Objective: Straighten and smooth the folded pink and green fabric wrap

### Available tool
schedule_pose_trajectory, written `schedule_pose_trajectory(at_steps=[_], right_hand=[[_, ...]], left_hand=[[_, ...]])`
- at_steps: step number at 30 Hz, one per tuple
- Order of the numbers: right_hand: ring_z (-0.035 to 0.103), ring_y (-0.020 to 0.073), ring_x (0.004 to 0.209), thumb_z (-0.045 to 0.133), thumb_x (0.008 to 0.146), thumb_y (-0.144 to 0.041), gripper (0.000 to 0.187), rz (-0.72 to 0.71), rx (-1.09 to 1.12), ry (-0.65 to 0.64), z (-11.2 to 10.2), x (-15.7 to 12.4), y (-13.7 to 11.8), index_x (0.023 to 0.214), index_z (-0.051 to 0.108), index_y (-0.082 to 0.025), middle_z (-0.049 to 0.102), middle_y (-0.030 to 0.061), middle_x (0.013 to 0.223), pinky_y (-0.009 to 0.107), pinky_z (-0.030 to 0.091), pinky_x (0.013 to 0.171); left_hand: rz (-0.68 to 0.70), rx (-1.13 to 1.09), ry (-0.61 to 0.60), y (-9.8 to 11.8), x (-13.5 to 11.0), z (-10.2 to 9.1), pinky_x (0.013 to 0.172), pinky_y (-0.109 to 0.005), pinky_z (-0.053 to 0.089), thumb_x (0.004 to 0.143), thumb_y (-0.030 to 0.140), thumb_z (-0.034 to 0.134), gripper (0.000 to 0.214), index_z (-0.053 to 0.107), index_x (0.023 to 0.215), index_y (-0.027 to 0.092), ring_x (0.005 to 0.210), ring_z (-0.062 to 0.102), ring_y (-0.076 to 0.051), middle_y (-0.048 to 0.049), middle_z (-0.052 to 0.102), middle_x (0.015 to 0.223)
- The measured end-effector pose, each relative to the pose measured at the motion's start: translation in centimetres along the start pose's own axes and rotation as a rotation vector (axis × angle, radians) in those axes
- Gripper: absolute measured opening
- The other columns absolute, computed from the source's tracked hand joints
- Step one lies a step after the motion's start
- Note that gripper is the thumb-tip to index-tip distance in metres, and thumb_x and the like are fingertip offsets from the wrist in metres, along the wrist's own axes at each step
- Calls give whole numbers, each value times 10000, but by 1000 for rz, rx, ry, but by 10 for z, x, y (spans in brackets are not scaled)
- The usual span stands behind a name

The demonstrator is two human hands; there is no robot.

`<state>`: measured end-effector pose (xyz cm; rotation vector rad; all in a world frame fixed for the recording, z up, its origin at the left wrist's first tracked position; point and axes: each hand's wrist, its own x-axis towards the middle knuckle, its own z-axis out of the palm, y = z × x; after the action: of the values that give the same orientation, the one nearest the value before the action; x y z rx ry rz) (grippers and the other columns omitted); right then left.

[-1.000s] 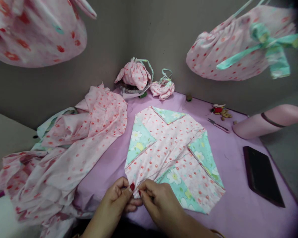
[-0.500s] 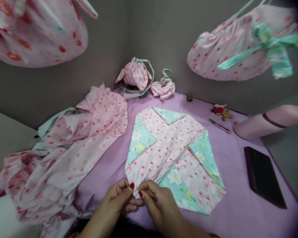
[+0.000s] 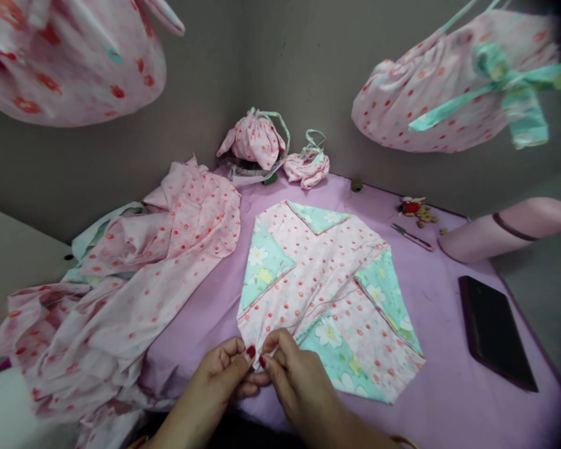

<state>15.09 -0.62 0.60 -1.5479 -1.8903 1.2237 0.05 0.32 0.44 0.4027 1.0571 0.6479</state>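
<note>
Octagonal pink floral cloth piece with mint-green flowered corners (image 3: 318, 268) flat on the purple-covered desk (image 3: 201, 299). Left hand (image 3: 224, 368) and right hand (image 3: 302, 377) close together, thumbs and fingers clamped on its near edge; anything finer between fingertips too small to tell. Left of cloth piece: crumpled pink floral fabric (image 3: 138, 299). Right of it: flat black rectangular object (image 3: 495, 330), pink cylindrical bottle (image 3: 490, 234).
</note>
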Motion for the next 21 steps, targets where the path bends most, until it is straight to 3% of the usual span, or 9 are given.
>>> schedule_pose_trajectory(at_steps=[8, 16, 21], right_hand=[[511, 131, 513, 322, 866, -168, 183, -65, -61, -87, -7, -2, -8, 1029, 403, -185, 572, 0, 637, 211, 318, 481], [578, 139, 580, 359, 864, -170, 190, -107, -150, 4, -7, 3, -7, 1007, 483, -186, 609, 25, 688, 204, 385, 534], [559, 139, 683, 390, 887, -208, 224, -175, -296, 73, -19, 7, -17, 838, 608, -196, 558, 53, 812, 221, 400, 604]], left_hand=[[20, 2, -30, 0, -1, 1, 541, -133, 456, 574, 447, 792, 366, 607, 734, 174, 580, 639, -93, -3, 694, 669], [38, 16, -10, -4, 2, -4, 563, -145, 455, 561, 455, 796, 355, 635, 714, 179, 590, 624, -89, 20, 667, 635], [48, 12, 6, -6, 2, -3, 532, -146, 438, 591, 434, 785, 333, 595, 702, 184, 581, 632, -92, 34, 652, 660]])
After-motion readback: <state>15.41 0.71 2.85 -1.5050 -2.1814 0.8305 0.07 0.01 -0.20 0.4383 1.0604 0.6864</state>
